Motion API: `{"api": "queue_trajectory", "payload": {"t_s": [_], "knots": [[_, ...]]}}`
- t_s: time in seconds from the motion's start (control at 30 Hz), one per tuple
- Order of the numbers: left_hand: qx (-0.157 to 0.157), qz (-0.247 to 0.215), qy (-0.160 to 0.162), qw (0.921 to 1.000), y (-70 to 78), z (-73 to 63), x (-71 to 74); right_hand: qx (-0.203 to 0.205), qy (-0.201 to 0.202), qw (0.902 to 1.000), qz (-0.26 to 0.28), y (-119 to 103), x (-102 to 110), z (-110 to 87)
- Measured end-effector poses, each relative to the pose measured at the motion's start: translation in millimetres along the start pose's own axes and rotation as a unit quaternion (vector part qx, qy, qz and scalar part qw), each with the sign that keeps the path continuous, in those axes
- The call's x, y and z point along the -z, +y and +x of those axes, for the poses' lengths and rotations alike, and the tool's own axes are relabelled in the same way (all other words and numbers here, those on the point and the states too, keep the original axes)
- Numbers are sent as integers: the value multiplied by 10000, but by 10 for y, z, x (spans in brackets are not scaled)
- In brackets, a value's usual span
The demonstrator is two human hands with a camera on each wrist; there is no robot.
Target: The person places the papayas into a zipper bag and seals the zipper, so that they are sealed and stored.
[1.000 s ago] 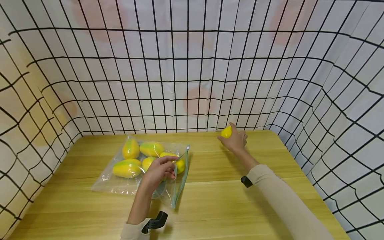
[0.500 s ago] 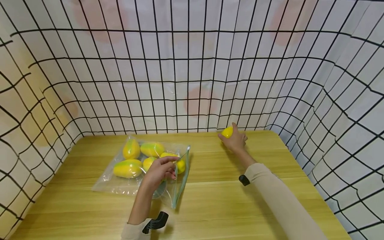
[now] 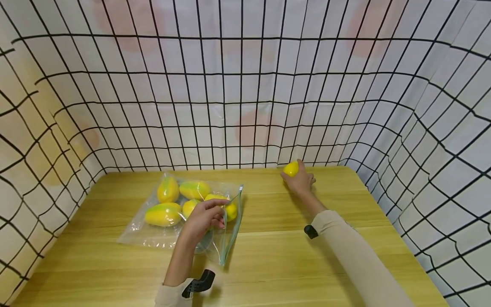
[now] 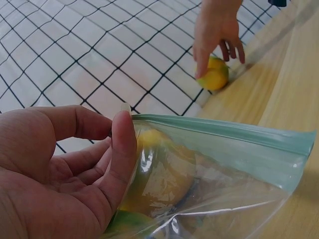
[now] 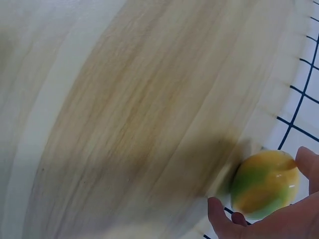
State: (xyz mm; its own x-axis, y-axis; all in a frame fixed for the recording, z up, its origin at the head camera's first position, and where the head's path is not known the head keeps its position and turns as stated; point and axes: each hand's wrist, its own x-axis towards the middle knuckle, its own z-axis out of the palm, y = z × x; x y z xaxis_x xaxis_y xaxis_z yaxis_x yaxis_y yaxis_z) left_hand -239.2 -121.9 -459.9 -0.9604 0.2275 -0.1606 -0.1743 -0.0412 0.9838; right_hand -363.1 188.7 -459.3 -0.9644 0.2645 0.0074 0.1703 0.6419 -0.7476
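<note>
A clear zip bag (image 3: 140, 234) with a green zip edge (image 4: 224, 128) lies on the left of the table, several yellow-green mangoes (image 3: 163, 214) inside it. My left hand (image 3: 203, 221) pinches the bag by its zip edge between thumb and index finger, and the opening stands up from the table there. At the back right, my right hand (image 3: 300, 179) reaches to a single mango (image 3: 291, 169). Its fingers curve round this fruit from either side; in the right wrist view a fingertip (image 5: 303, 158) meets the mango's skin. The palm hides part of the mango.
Wooden tabletop (image 3: 268, 256) spreads under both arms. A white cloth wall with a black wire grid (image 3: 251, 102) rises right behind the lone mango and along both sides.
Both hands stay almost where they were. The right hand and its mango have shifted very slightly; the left hand keeps its pinch on the bag.
</note>
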Motion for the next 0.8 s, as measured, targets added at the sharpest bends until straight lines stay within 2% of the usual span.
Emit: {"api": "queue_trajectory", "payload": {"t_s": [0.23,0.5,0.8], "knots": [[27,-9,4,10000,3,6,-2,-29,37,9999,-166,49,-24,9],[17,26,-21,10000,-11,3,8,39,-22,10000,-30,83,-59,-32],[-49,-1,2,10000,-11,3,11,145,87,9999,-30,73,-99,-51]]}}
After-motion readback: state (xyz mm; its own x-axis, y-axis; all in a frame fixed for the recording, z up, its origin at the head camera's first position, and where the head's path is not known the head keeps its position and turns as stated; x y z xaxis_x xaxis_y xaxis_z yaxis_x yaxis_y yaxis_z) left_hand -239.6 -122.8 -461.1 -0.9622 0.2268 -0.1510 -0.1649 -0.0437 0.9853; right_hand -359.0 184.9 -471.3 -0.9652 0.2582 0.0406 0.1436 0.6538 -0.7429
